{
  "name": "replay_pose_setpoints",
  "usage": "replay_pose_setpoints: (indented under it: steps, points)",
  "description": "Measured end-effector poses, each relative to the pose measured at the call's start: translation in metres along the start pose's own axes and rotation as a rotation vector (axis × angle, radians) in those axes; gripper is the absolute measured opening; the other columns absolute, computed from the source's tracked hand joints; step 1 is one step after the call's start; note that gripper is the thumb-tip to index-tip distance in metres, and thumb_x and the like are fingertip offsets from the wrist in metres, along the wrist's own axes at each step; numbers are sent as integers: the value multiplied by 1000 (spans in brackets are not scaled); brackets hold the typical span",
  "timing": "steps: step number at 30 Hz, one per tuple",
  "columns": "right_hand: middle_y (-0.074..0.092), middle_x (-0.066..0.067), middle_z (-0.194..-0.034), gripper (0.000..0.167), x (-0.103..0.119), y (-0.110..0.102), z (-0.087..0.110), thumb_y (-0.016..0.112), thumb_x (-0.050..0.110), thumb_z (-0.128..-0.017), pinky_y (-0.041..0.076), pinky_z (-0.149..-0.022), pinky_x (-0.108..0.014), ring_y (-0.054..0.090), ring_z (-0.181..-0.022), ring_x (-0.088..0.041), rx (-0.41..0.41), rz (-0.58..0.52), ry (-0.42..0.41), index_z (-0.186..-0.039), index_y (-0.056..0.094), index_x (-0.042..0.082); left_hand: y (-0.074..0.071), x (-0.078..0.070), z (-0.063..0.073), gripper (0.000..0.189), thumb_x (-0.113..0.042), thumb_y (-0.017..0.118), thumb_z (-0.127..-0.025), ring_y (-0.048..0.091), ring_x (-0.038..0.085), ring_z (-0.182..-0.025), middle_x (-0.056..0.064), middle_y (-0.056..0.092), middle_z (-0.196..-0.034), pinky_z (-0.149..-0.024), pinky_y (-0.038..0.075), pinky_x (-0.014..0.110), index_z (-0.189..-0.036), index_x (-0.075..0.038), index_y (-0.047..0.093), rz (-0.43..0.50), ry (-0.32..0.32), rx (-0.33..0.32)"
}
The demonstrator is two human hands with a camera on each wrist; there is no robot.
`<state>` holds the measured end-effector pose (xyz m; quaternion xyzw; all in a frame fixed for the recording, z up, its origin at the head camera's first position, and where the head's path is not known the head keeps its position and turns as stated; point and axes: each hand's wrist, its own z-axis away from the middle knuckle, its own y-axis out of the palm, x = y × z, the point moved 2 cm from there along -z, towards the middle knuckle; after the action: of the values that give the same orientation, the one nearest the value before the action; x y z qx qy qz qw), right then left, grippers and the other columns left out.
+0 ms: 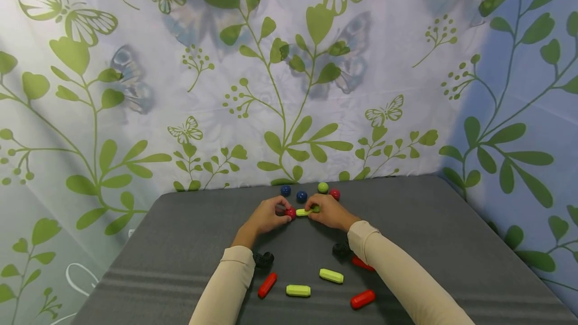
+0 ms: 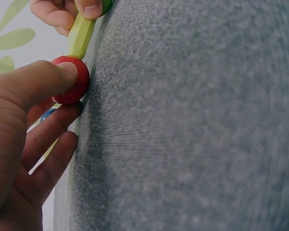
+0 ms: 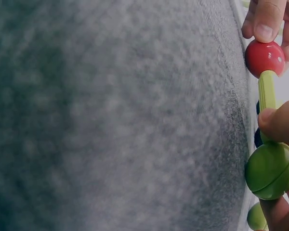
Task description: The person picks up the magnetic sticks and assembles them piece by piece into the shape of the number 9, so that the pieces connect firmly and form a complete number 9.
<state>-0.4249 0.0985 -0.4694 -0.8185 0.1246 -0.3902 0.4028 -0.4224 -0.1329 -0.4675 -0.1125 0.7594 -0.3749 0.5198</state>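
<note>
My left hand point(image 1: 267, 216) pinches a red ball point(image 2: 82, 85) between thumb and fingers, just over the grey cloth. Joined end to end with it is a yellow-green rod point(image 3: 267, 89), which my right hand point(image 1: 328, 210) pinches with thumb and fingers. A green ball point(image 3: 271, 171) with a seam line sits at the rod's other end, beside the right fingers. Red ball, rod and green ball form one line across the far middle of the table.
Behind the hands lie two blue balls point(image 1: 301, 196), a light green ball point(image 1: 322, 187) and another red ball point(image 1: 334, 193). Nearer are yellow-green rods point(image 1: 298, 291), red rods point(image 1: 363, 299) and black pieces point(image 1: 264, 260) by the forearms. A patterned curtain point(image 1: 289, 89) hangs behind the grey table point(image 1: 189, 265).
</note>
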Motion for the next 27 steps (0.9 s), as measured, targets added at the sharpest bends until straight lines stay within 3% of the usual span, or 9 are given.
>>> replay_pose_setpoints:
  steps: [16, 27]
  points:
    - [65, 1, -96, 17, 3, 2, -5, 79, 0, -86, 52, -79, -35, 61, -86, -15, 8, 13, -23, -95, 69, 10, -1, 2, 5, 21, -7, 79, -89, 70, 23, -105, 8, 69, -114, -84, 57, 39, -103, -13, 64, 10, 8, -24]
    - [64, 1, -99, 18, -3, 0, -1, 78, 1, -87, 52, -80, -36, 61, -88, -15, 6, 34, -12, -97, 68, 12, -10, -8, 17, 21, -13, 78, -90, 66, 24, -110, 2, 67, -112, -91, 52, 47, -108, -13, 68, -82, 62, -70]
